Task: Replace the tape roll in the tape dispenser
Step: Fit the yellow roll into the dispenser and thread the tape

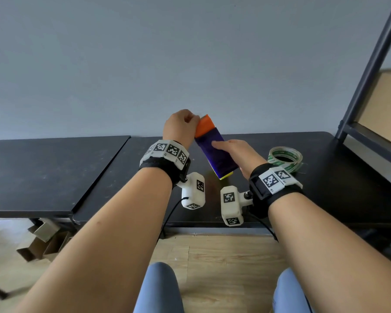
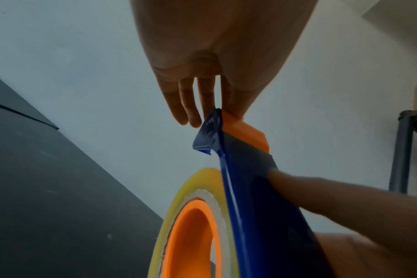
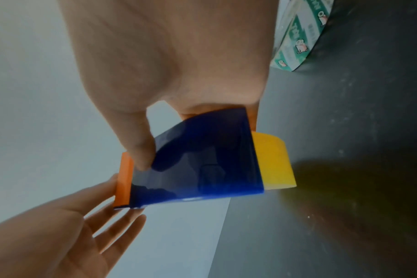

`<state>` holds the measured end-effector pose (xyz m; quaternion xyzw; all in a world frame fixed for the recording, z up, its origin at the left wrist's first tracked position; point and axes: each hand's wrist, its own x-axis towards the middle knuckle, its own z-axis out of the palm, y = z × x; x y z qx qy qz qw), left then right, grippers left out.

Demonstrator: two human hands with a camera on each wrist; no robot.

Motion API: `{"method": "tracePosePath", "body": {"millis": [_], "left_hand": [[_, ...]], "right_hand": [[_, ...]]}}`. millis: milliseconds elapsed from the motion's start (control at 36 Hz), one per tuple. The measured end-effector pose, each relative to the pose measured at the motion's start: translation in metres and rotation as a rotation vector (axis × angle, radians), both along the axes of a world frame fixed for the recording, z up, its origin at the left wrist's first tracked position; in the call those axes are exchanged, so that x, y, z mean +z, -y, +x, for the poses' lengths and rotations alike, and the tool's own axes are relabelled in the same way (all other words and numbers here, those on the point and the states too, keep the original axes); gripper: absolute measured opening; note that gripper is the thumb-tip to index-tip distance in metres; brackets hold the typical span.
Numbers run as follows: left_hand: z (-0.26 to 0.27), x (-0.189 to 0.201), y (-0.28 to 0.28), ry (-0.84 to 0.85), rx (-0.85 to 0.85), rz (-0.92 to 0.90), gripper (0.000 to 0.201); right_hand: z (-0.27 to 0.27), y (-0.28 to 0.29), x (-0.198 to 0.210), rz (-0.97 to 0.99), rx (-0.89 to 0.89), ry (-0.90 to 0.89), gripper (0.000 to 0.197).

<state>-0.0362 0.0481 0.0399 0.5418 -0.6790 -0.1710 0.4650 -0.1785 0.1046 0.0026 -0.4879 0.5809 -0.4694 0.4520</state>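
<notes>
A blue tape dispenser (image 1: 215, 154) (image 2: 250, 197) (image 3: 202, 159) is held tilted above the black table (image 1: 54, 172). A yellow tape roll (image 1: 226, 176) (image 2: 179, 203) (image 3: 274, 163) sits inside it on an orange hub (image 2: 193, 235). My right hand (image 1: 230, 150) (image 3: 202, 90) grips the blue body, thumb on its flat side. My left hand (image 1: 190, 123) (image 2: 212, 101) (image 3: 95, 212) pinches the dispenser's far end at the orange serrated cutter (image 1: 204, 125) (image 2: 245, 131) (image 3: 124, 180), its other fingers straight. A second roll, clear with green print (image 1: 284, 158) (image 3: 298, 37), lies flat on the table to the right.
A dark metal shelf rack (image 1: 370, 86) with a cardboard box (image 1: 384, 105) stands at the right end of the table. A grey wall runs right behind the table. Folded cardboard (image 1: 43, 240) lies on the wooden floor under the left table section.
</notes>
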Motion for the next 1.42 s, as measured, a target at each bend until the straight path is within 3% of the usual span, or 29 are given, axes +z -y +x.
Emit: {"method": "tracePosePath", "body": {"millis": [194,389,500,889,972,1417], "left_hand": [[0.01,-0.004,0.004,-0.027,0.041,0.022,0.031],[0.017,-0.004,0.013,-0.063,0.115,0.129,0.033],[0.023,-0.001,0.016,-0.029,0.116,0.186,0.02],[0.021,0.005,0.023,-0.073,0.177,0.163,0.018],[0.016,0.004,0.021,-0.086,0.15,0.149,0.018],[0.006,-0.007,0.006,-0.109,-0.042,0.066,0.02]], "right_hand": [[0.001,0.002,-0.005,-0.088,-0.021,-0.065,0.034],[0.009,0.003,-0.005,-0.084,-0.082,-0.131,0.068],[0.012,0.006,-0.006,-0.086,-0.082,-0.132,0.066],[0.008,0.005,-0.004,-0.134,-0.088,-0.147,0.055],[0.007,0.006,-0.003,-0.149,-0.124,-0.178,0.043],[0.006,0.007,-0.009,-0.143,-0.214,-0.178,0.045]]}}
